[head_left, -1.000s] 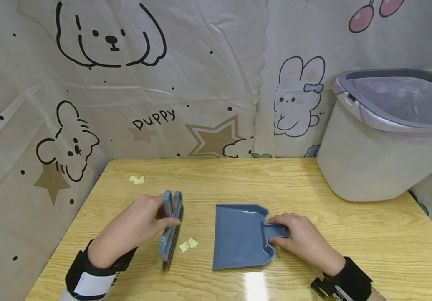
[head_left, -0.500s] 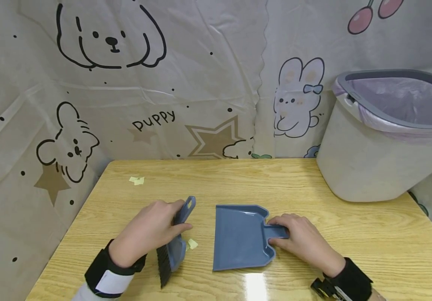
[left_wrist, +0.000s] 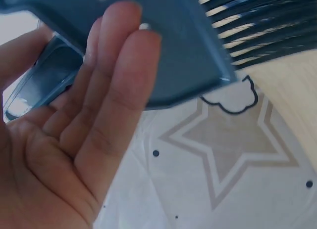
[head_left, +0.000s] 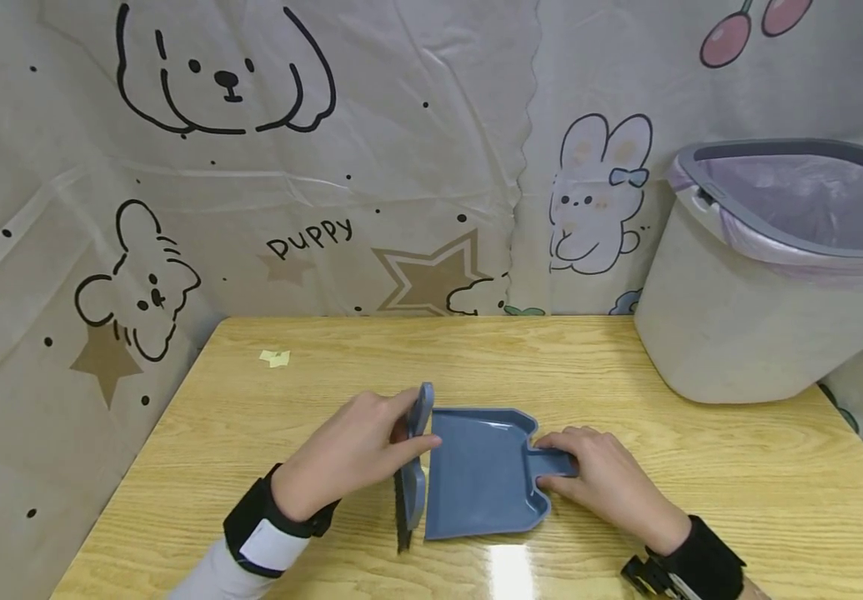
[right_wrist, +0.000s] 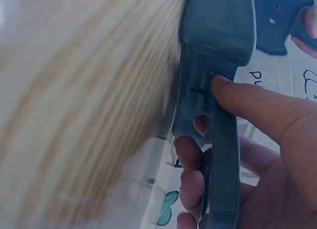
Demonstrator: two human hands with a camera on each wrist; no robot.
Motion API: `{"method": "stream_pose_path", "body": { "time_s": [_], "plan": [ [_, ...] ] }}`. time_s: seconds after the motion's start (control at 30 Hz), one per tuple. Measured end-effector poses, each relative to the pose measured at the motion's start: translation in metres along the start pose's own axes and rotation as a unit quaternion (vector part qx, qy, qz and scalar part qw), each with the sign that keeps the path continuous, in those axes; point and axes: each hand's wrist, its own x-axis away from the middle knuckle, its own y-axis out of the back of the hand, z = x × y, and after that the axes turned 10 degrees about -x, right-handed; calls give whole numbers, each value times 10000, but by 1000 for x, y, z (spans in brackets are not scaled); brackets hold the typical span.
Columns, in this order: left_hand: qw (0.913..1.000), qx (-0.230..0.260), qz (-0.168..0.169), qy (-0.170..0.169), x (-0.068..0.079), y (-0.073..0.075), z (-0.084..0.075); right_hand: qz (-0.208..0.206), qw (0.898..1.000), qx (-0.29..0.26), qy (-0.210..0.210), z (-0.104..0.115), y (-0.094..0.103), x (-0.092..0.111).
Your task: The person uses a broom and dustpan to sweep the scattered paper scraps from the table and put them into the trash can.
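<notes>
In the head view my left hand (head_left: 363, 450) grips a blue-grey hand brush (head_left: 414, 496) by its handle. The brush stands on edge at the dustpan's open lip, dark bristles toward the left. Its bristles (left_wrist: 267, 28) and the fingers on its body also show in the left wrist view. My right hand (head_left: 607, 479) pinches the handle of the blue dustpan (head_left: 479, 475), which lies flat on the table; the right wrist view shows fingers curled round that handle (right_wrist: 225, 164). Pale yellow paper scraps (head_left: 275, 358) lie at the table's far left. Whatever lies behind the brush is mostly hidden.
A tall pale bin (head_left: 761, 325) with a purple liner stands at the table's back right. A printed cloth (head_left: 431, 167) hangs behind the wooden table (head_left: 566, 358). Light glares off the front of the tabletop.
My left hand has moved right with the brush, turning it on the way, up to the dustpan's lip. The nearer yellow scraps are now largely out of sight. The dustpan and right hand stayed put.
</notes>
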Motion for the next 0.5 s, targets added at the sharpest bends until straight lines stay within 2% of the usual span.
{"method": "stream_pose_path", "body": {
  "time_s": [0.13,0.27,0.37,0.5],
  "plan": [
    [9987,452,-90,-233,-3,-3,0,24,10000,-12,-7,-1,-1,0],
    [9972,671,-225,-228,0,3,0,7,10000,-18,4,-1,-1,0],
    [9972,565,-470,-156,4,13,2,-32,10000,-4,24,-1,0,0],
    [9970,-51,-770,109,10,26,8,-43,10000,-3,21,-2,0,0]
  ]
}}
